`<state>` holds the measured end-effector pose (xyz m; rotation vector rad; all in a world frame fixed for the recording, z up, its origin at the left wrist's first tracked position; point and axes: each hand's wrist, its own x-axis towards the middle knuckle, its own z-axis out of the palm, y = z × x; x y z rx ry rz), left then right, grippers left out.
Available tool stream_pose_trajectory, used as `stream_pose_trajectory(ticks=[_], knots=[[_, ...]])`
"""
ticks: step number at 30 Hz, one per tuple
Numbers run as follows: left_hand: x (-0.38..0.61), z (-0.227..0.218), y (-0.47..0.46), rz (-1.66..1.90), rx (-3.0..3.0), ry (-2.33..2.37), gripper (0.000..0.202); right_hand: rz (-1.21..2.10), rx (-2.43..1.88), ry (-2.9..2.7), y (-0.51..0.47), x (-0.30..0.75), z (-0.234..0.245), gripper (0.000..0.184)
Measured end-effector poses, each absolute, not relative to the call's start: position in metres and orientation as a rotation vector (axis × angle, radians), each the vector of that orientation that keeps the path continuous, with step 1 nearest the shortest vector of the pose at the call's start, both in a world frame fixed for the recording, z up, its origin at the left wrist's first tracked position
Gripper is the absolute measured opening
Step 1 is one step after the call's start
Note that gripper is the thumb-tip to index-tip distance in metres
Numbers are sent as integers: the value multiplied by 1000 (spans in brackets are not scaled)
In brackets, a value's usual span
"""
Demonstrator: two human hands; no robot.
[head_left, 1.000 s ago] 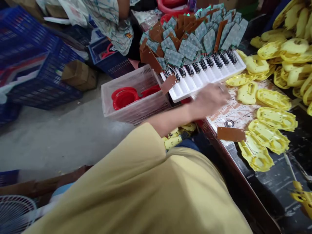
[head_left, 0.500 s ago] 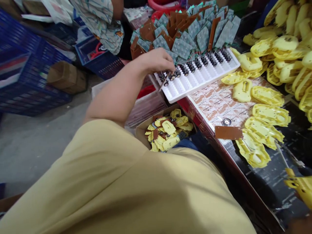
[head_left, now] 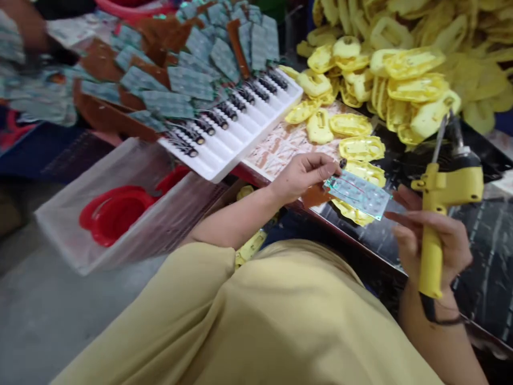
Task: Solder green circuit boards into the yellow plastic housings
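In the head view, the left hand (head_left: 306, 174) pinches one end of the circuit board (head_left: 358, 197) above the yellow shells (head_left: 360, 148); the right hand (head_left: 453, 246) curls around the yellow tool (head_left: 435, 195), fingertips by the board's other end. Divided grip could let the tool slip; tugging could tear the thin wires (head_left: 360, 188).

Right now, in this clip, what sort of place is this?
Probably an electronics assembly workshop: the left hand holds a circuit board, the right hand holds what looks like a soldering gun, and yellow plastic casings lie heaped nearby.
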<state>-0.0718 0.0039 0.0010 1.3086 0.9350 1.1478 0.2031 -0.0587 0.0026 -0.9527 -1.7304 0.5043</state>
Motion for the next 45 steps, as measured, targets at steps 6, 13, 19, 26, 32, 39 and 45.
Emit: stream_pose_trajectory(ticks=[6,13,19,26,32,39,45], knots=[[-27,-5,-9,1016,1019,782,80,360,-837,-1663,-54,187,12,44],[-60,20,-2,1053,1752,1005,63,349,-887,-1663,-57,192,10,41],[-52,28,1,1015,2089,725,26,429,-857,-1687,-58,190,3,43],[-43,15,17,1070,1531,778,53,245,-793,-1740,-56,182,1,49],[-65,53,62,938,1599,1038,35,305,-810,-1998,-53,202,2,48],[-53,50,95,352,2225,1101,13,146,-1036,-2187,13,220,-23,17],[-21,22,98,132,2458,1177,22,192,-1050,-2287,27,221,-38,22]])
